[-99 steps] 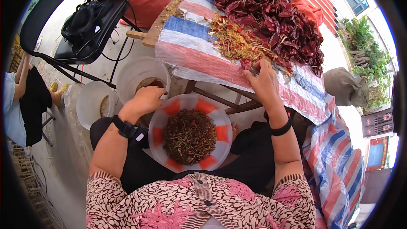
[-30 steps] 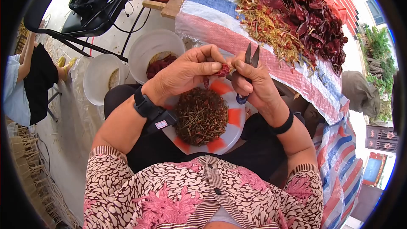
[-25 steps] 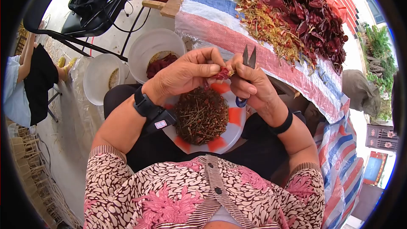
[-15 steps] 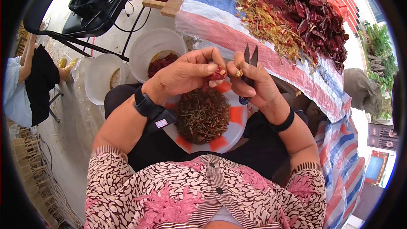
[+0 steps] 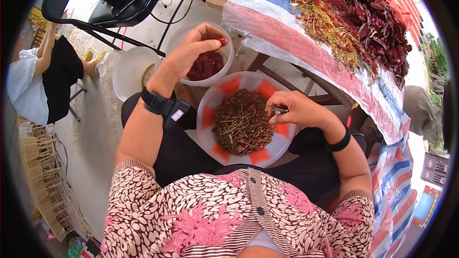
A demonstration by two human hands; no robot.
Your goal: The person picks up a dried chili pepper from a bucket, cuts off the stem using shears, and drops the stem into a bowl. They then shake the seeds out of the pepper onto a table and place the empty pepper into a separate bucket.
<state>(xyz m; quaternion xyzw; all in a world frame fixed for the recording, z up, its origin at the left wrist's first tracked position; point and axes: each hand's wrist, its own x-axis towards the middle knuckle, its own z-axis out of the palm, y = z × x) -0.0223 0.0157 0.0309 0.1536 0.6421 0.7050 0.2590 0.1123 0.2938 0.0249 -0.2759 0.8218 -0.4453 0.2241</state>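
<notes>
My left hand (image 5: 195, 48) is over a white plastic tub (image 5: 230, 59), pinching a dried red chili (image 5: 223, 41) between thumb and fingertips. Below it in the tub lie dark red chili pods (image 5: 204, 67). My right hand (image 5: 297, 109) is at the right side of a wide orange-and-white basin (image 5: 204, 123), its fingers curled around scissors (image 5: 278, 110) that are mostly hidden. Heaped in the basin are chili stems and small red scraps (image 5: 243, 123).
A large pile of dried chilies (image 5: 368, 19) lies on a striped tarp (image 5: 272, 28), beside yellowish seeds and scraps (image 5: 330, 31). A second white tub (image 5: 125, 74) stands at left, below a black chair (image 5: 126, 14). Another person (image 5: 45, 79) is at far left.
My left hand has moved up and left with the chili, from above the basin to over the tub. My right hand has lowered toward the basin, and the scissor blades no longer show upright.
</notes>
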